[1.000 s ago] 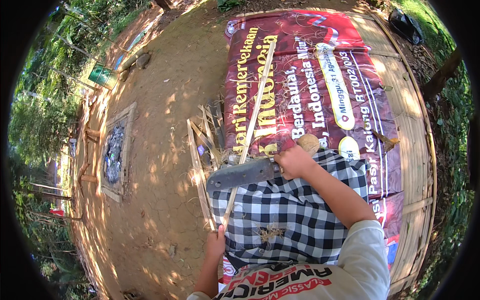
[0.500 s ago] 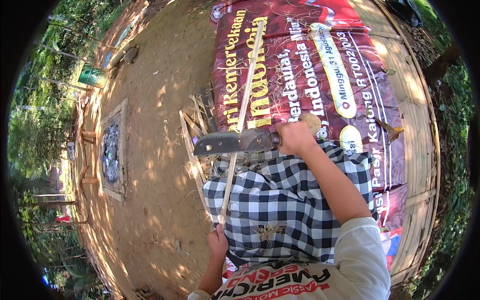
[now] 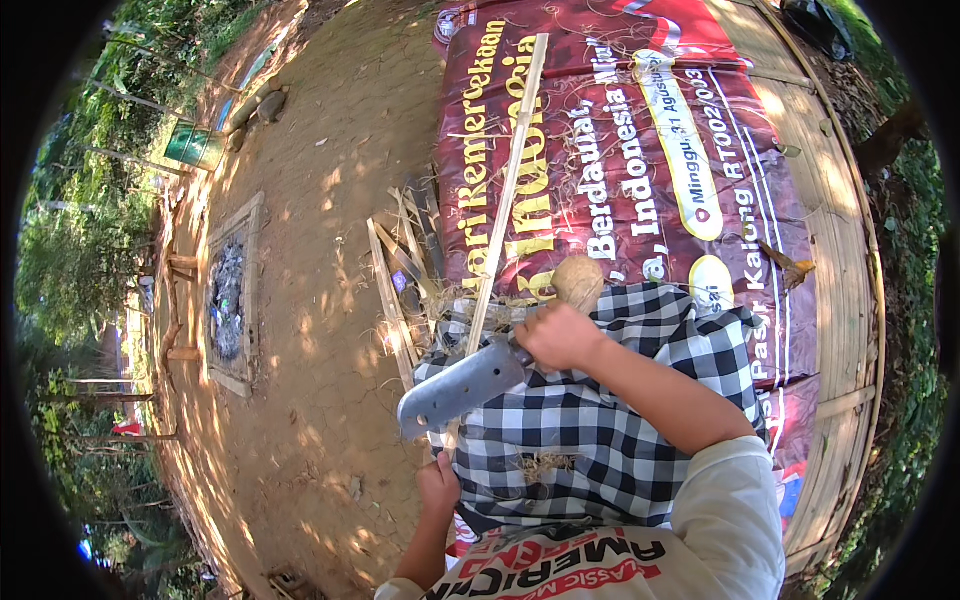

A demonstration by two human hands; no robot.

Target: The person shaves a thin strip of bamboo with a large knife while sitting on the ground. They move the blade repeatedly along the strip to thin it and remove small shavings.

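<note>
My right hand [image 3: 562, 335] is closed round the handle of a broad-bladed machete [image 3: 462, 388], whose round wooden pommel [image 3: 578, 282] sticks out beyond the fist. The blade slants down to the left, crossing over a long pale bamboo strip [image 3: 508, 185]. Down at the lower left, my left hand [image 3: 438, 482] grips the strip's near end. The strip runs from there under the blade and away over a maroon banner. Beneath both lies a black-and-white checked cloth [image 3: 600, 420] across my lap, with a small clump of shavings [image 3: 545, 466] on it.
Several split bamboo pieces [image 3: 392, 295] lie left of the cloth. Thin curled shavings are scattered on the maroon printed banner [image 3: 620, 120], which covers part of a bamboo platform [image 3: 835, 250]. Bare earth [image 3: 320, 330] stretches to the left, with a framed ash pit [image 3: 228, 300].
The machete has come nearer to me along the strip, and its blade has tilted from level to pointing down left. My left hand keeps its hold on the strip's end.
</note>
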